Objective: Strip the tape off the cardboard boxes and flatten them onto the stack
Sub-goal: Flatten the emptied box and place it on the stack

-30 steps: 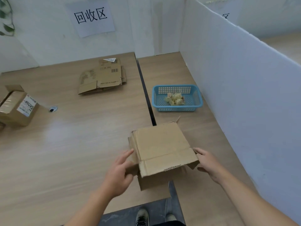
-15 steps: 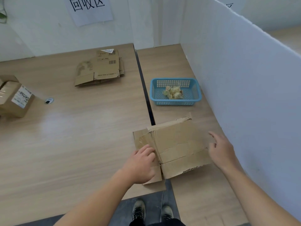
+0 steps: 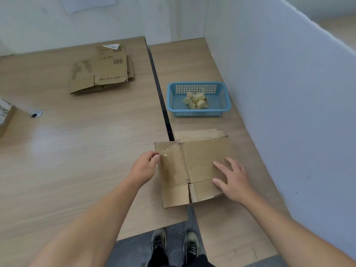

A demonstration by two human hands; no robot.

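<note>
Two pale wood tables (image 3: 77,151), white partition walls (image 3: 289,93), grey floor (image 3: 134,251).

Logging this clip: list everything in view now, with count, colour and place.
Flattened brown cardboard box: one, brown, near edge, over the gap between tables.
Clear tape strip: one, shiny, on that box's left panel.
Stack of flattened cardboard boxes: one, brown, far on left table.
Blue plastic mesh basket: one, blue, right table, beyond the box.
Crumpled tape wads: one clump, yellowish, inside the basket.
Taped cardboard box with white label: one, brown, left frame edge.
Round cable grommet: one, grey, left table.
Wooden tables: two, light brown, side by side.
Shoes: two, dark, floor below.
Left hand: one, fingers curled at the box's taped left edge.
Right hand: one, flat on the box.
</note>
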